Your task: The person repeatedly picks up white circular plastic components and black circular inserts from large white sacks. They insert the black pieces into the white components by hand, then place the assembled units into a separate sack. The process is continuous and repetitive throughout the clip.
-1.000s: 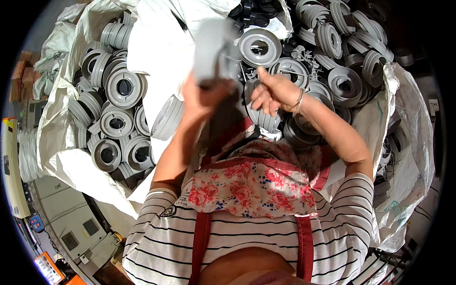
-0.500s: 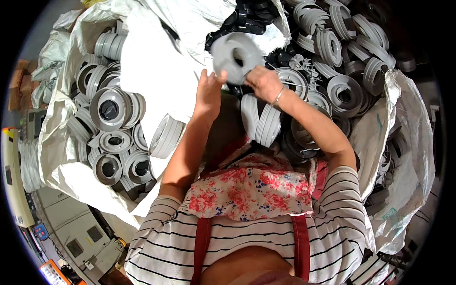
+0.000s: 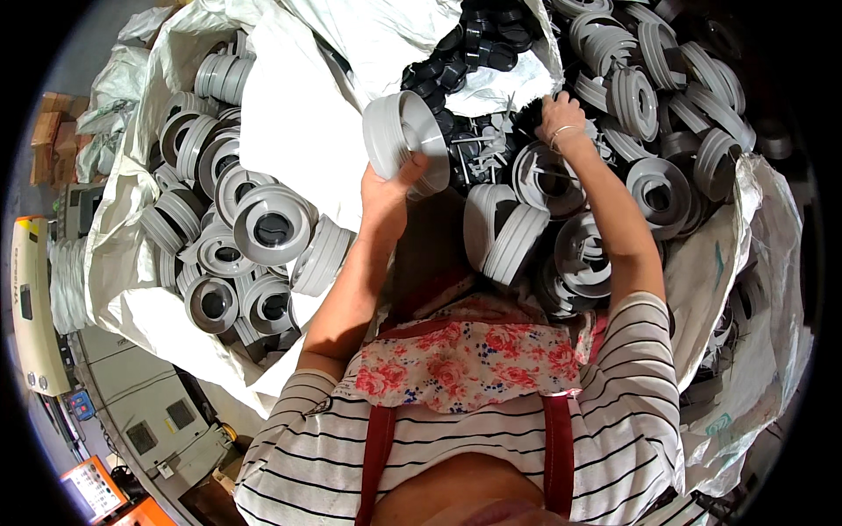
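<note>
My left hand (image 3: 386, 197) is closed round the lower rim of a grey plastic ring (image 3: 379, 131). The ring is wide and ribbed, held up on its side with its hollow toward the right. Off to the right, my right hand (image 3: 563, 121) reaches down beside a dark bristly clump (image 3: 530, 117), fingers curled; what they grip, if anything, is hidden. Between the hands lie small grey stemmed plastic pieces (image 3: 487, 151). Black plastic parts (image 3: 481, 48) are heaped on white sheeting beyond them.
At left, a white woven sack (image 3: 114, 254) holds several finished-looking grey rings with black centres (image 3: 272, 226). More grey rings (image 3: 660, 195) pile up at right, by another woven sack (image 3: 763, 289). Two rings (image 3: 513, 244) rest close in front of me. A cabinet (image 3: 145, 394) stands lower left.
The grey ring, earlier between both hands, is now in my left hand alone and tilted on its side. My right hand has let go and moved right to the pile.
</note>
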### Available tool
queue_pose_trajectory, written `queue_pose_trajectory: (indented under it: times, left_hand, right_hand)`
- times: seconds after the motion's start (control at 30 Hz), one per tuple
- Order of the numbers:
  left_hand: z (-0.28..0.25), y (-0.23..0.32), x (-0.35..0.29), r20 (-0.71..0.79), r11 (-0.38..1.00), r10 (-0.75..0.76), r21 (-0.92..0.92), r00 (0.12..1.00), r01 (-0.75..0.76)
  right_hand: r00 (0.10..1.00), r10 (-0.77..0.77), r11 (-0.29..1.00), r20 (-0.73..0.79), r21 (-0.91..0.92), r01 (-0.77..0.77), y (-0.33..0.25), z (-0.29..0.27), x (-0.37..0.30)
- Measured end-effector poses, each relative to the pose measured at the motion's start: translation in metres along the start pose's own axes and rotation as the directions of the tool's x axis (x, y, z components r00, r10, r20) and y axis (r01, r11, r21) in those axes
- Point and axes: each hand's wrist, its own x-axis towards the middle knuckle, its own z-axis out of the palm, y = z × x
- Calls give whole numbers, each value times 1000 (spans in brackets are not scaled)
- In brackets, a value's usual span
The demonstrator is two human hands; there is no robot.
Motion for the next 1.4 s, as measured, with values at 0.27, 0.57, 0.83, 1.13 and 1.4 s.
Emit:
queue_pose_trajectory:
  times: [0.27, 0.57, 0.83, 1.13, 1.4]
  left_hand:
    - [42, 5, -29, 280, 947, -152, -232, 948, 221]
    - [38, 18, -66, 372, 965, -129, -167, 919, 204]
    - [23, 36, -75, 504, 940, -291, -8, 813, 341]
    - [36, 42, -87, 500, 973, -189, -19, 845, 229]
    - [28, 31, -87, 480, 967, -206, -36, 853, 253]
  right_hand:
    - [901, -155, 394, -405, 811, 432, -28, -95, -134]
    - [772, -497, 588, -397, 500, 636, -40, -101, -172]
    - [541, -765, 531, -351, 132, 837, -30, -112, -202]
    - [638, -569, 572, -519, 308, 760, -37, -96, -214]
    - [514, -669, 510, -538, 172, 843, -34, -86, -217]
